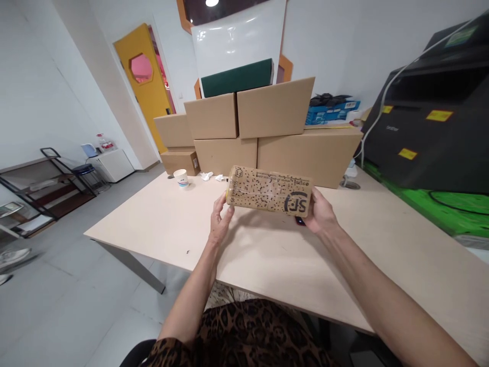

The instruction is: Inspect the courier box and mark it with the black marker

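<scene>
Between my two hands, a brown cardboard box with dark speckles and a large SF logo hangs above the light wooden table, one long face turned towards me. My left hand grips its left end, the thumb near the lower corner. At the right end, my right hand holds the box, its far fingers hidden behind it. A small dark object lies on the table, partly covered by the box and my right hand.
Plain cardboard boxes are stacked at the table's back, a green box on top. A paper cup and crumpled tissues stand back left. A large black printer is at the right.
</scene>
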`<state>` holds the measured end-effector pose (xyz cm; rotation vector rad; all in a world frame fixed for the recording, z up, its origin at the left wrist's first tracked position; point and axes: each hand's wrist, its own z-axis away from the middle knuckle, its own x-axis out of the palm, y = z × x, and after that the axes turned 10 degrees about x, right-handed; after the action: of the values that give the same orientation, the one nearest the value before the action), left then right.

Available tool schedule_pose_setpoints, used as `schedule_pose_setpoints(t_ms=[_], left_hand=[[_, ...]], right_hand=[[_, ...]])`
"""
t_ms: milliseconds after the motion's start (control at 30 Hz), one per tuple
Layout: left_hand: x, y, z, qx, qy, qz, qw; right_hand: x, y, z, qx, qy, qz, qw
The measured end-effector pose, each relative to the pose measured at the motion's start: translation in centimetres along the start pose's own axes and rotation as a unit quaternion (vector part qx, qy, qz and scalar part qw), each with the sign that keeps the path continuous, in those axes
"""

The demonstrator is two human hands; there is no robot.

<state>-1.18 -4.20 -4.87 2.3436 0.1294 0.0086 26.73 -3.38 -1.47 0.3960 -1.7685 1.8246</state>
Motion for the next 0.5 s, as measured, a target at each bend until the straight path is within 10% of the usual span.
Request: schedule_pose_setpoints(t_ms=[233,500], left_hand=[[-0.4,-0.9,-0.4,-0.024,0.207,-0.038,0.977],[-0.3,-0.5,-0.4,-0.05,0.237,-0.013,0.97]], right_hand=[[0.7,0.1,2.0,-0.104,-0.055,0.164,0.979],[0.6,0.3,2.7,-0.209,-0.071,0.206,0.953]])
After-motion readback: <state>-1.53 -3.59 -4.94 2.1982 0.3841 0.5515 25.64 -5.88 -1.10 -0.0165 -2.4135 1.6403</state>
